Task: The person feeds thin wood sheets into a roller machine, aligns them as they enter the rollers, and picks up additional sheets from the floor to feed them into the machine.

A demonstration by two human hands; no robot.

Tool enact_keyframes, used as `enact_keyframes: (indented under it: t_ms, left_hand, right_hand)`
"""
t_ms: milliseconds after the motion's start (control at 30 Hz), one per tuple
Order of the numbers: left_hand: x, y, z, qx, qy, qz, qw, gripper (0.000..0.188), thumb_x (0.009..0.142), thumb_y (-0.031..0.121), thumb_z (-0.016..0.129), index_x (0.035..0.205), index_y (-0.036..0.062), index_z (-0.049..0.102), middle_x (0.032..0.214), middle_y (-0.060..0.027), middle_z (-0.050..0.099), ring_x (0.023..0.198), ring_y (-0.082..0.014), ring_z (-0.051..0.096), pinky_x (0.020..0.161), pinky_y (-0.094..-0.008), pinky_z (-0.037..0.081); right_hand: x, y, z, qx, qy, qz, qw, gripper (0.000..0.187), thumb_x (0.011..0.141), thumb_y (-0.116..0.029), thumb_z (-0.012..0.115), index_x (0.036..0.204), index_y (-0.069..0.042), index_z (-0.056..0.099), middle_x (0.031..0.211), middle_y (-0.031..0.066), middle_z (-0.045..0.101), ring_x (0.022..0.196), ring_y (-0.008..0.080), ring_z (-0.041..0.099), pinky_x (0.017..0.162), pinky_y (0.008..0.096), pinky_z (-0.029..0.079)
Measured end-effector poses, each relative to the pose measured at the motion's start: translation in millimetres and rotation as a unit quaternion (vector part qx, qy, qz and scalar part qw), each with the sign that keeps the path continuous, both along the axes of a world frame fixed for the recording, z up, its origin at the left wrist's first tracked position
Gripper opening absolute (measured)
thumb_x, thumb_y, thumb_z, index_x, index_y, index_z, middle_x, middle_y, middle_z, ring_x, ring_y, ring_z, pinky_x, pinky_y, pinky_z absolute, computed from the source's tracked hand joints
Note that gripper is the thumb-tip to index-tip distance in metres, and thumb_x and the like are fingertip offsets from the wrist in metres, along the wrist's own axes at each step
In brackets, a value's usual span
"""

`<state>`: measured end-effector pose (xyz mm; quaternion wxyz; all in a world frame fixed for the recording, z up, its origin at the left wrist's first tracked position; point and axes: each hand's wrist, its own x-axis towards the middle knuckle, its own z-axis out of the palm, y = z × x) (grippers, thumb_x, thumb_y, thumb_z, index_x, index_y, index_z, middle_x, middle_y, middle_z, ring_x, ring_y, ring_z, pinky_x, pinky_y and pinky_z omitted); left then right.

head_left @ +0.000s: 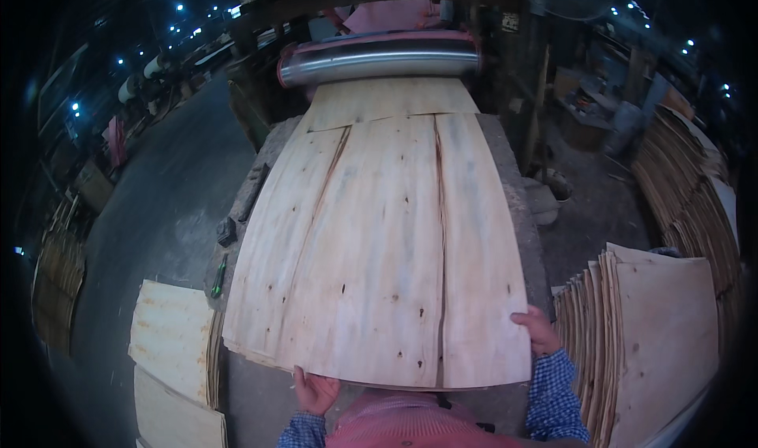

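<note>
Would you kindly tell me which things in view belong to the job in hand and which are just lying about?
Seemingly in use:
pale wooden sheets, touched by left hand and right hand
grey worktable beneath them
metal roller at the far end

Seemingly just lying about:
green tool at the worktable's left edge
left sheet stack
right sheet stack

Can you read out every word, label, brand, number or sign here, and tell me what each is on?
No text is readable.
Small pale patch above and right of the metal roller: perhaps a notice, too small and blurred.
Large wood sheet: knots and dark lines, no visible lettering.
</note>
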<state>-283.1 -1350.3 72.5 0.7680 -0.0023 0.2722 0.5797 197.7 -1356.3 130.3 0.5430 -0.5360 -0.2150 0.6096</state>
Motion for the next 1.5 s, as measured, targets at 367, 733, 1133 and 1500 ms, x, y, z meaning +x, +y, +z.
enact_keyframes:
  t_ms: [367,733,1133,1500]
  left_hand:
    - [-22.7,16.3,43.9,0.036,0.249,-0.068,0.966,0.042,0.101,0.022,0.044,0.14,0.0051,0.04,0.132,-0.0165,0.055,0.116,-0.0306,0.058,0.087,-0.0449,0.054]
    - [-49.4,-47.4,-65.5,-0.147,0.234,-0.137,0.951,0.051,0.1,0.026,0.052,0.143,0.005,0.036,0.134,-0.0161,0.054,0.125,-0.0316,0.052,0.098,-0.0468,0.05]
    - [35.3,281.8,-59.4,-0.092,0.306,-0.048,0.946,0.025,0.098,0.019,0.053,0.11,-0.0021,0.054,0.084,-0.0171,0.066,0.064,-0.0275,0.065,0.055,-0.0367,0.056]
    - [18.7,383.6,-12.8,0.051,0.334,-0.139,0.931,0.008,0.093,0.016,0.057,0.096,0.0084,0.058,0.086,-0.0027,0.061,0.078,-0.0136,0.06,0.063,-0.0262,0.05]
  right_hand:
    - [-11.4,-1.5,23.9,0.032,-0.085,0.044,0.995,0.037,0.085,-0.005,0.063,0.12,0.007,0.058,0.109,0.0127,0.067,0.094,0.0201,0.066,0.086,0.034,0.053]
    - [12.5,-10.6,-31.1,-0.025,-0.047,0.031,0.998,0.034,0.085,-0.009,0.066,0.116,0.005,0.061,0.105,0.0129,0.069,0.091,0.0216,0.067,0.083,0.0345,0.053]
    - [-74.5,47.8,-52.4,-0.03,-0.413,0.052,0.909,0.019,0.086,-0.018,0.068,0.093,0.0,0.068,0.078,0.0086,0.07,0.068,0.0182,0.068,0.066,0.0303,0.054]
    - [-281.5,146.5,-104.4,0.064,-0.163,0.339,0.925,0.042,0.093,-0.021,0.063,0.125,0.006,0.055,0.112,0.0138,0.067,0.103,0.0122,0.062,0.087,0.0266,0.049]
